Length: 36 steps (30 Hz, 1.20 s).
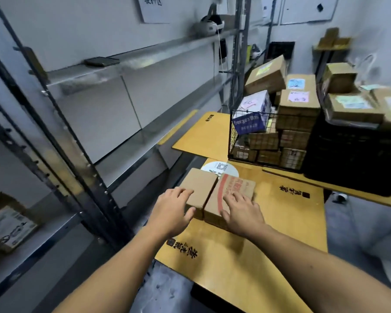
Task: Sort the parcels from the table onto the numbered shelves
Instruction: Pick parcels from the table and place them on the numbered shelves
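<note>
On the table (287, 213), left hand (171, 211) and right hand (243, 213) touch two parcels (201, 185) (238, 185).

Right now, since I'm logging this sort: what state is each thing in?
plain box: flat on the table, touching the printed box.
printed box: flat on the table.
left grip: open, fingers on the plain box.
right grip: open, fingers spread on the printed box.
wire basket: heaped with parcels above its rim.
</note>
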Tool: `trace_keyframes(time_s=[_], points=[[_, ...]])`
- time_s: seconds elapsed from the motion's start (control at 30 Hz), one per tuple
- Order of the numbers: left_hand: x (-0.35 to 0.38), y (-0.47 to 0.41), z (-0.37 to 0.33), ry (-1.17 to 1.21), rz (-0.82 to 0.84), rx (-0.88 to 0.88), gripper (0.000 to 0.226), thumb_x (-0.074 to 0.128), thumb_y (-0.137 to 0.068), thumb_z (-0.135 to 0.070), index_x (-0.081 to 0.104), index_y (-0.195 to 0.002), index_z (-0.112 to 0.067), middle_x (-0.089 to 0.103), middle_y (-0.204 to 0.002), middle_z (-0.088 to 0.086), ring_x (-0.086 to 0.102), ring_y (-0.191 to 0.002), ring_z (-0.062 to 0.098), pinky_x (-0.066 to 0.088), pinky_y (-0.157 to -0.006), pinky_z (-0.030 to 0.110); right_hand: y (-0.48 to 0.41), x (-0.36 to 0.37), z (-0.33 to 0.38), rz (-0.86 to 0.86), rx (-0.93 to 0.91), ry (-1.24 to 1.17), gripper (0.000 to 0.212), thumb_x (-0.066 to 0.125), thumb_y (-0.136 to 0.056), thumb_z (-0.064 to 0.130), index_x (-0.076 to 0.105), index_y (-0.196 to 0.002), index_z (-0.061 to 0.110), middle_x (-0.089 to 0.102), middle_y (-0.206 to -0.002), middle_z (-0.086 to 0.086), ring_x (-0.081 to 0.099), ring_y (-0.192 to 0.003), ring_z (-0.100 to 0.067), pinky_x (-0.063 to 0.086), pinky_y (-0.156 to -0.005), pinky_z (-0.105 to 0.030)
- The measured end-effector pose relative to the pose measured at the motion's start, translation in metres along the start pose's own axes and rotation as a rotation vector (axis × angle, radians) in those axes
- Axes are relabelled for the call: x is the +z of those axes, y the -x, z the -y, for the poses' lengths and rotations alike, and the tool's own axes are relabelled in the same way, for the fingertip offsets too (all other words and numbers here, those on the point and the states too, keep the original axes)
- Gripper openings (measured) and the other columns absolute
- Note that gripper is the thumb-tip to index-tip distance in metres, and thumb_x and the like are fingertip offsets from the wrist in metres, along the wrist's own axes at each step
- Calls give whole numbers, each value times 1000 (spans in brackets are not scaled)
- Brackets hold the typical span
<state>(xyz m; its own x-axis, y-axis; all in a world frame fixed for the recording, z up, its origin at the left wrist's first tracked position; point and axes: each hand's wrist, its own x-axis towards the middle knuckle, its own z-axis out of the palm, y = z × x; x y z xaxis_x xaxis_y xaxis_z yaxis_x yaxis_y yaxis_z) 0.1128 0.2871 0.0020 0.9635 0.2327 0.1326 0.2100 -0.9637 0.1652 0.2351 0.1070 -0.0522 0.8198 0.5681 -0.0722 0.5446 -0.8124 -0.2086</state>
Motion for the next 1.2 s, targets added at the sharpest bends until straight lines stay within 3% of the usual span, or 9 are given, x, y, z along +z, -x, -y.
trace_keyframes(time_s=[0.2, 0.37, 0.5, 0.67, 0.83, 0.9, 0.97, 1.1, 1.2], points=[[66, -26, -34, 36, 161, -17, 53, 44, -94, -50, 39, -143, -30, 45, -139, -6, 41, -127, 18, 36, -106, 37, -14, 39, -53, 176, 26, -79, 55, 44, -99, 51, 30, -149, 34, 32, -156, -2, 27, -144, -25, 33, -113, -47], [93, -38, -45, 74, 240, -71, 53, 46, -95, -47, 36, -144, -29, 41, -143, -5, 36, -131, 18, 31, -111, 37, -13, 66, -68, 263, 1, -135, 58, 41, -99, 54, 24, -152, 36, 12, -165, -1, 9, -152, -24, 29, -118, -49], [111, -52, -49, 145, 262, -100, 51, 48, -95, -46, 39, -142, -29, 40, -145, -5, 34, -133, 17, 31, -113, 39, 6, 73, -74, 271, 32, -113, 62, 32, -102, 57, 11, -157, 39, -3, -168, 6, 0, -154, -25, 21, -121, -48], [132, -57, -61, 260, 293, -112, 53, 51, -95, -43, 37, -144, -30, 35, -148, -5, 33, -134, 16, 31, -114, 38, 42, 74, -90, 239, 99, -163, 58, 27, -102, 59, 14, -156, 43, -3, -167, 12, -5, -154, -22, 16, -123, -46], [159, -46, -73, 441, 394, -182, 61, 51, -96, -45, 25, -150, -34, 31, -152, -2, 32, -137, 18, 29, -114, 35, 66, 81, -110, 182, 127, -335, 52, 36, -101, 57, 30, -150, 43, 8, -165, 11, 6, -151, -16, 23, -122, -41], [166, -38, -77, 531, 406, -235, 62, 49, -98, -42, 19, -151, -37, 33, -152, 0, 33, -138, 19, 29, -113, 36, 63, 84, -111, 126, 219, -487, 52, 44, -100, 52, 34, -150, 41, 11, -162, 8, 12, -149, -17, 27, -121, -44], [167, -34, -80, 595, 381, -267, 63, 49, -98, -38, 17, -152, -37, 37, -150, 1, 36, -138, 19, 29, -112, 34, 57, 86, -110, 67, 352, -650, 54, 49, -99, 50, 35, -150, 40, 14, -160, 8, 19, -148, -19, 33, -118, -46], [162, -35, -79, 676, 303, -291, 67, 57, -95, -35, 22, -151, -37, 41, -147, -5, 38, -135, 14, 31, -110, 34, 51, 91, -100, 60, 471, -822, 60, 56, -98, 44, 33, -152, 35, 39, -145, 6, 40, -136, -15, 41, -112, -40], [149, -39, -77, 722, 179, -252, 64, 60, -93, -32, 29, -148, -38, 40, -139, -12, 39, -127, 6, 35, -106, 29, 49, 92, -97, 63, 562, -977, 54, 59, -95, 47, 37, -143, 43, 49, -141, 8, 49, -130, -14, 48, -106, -43]])
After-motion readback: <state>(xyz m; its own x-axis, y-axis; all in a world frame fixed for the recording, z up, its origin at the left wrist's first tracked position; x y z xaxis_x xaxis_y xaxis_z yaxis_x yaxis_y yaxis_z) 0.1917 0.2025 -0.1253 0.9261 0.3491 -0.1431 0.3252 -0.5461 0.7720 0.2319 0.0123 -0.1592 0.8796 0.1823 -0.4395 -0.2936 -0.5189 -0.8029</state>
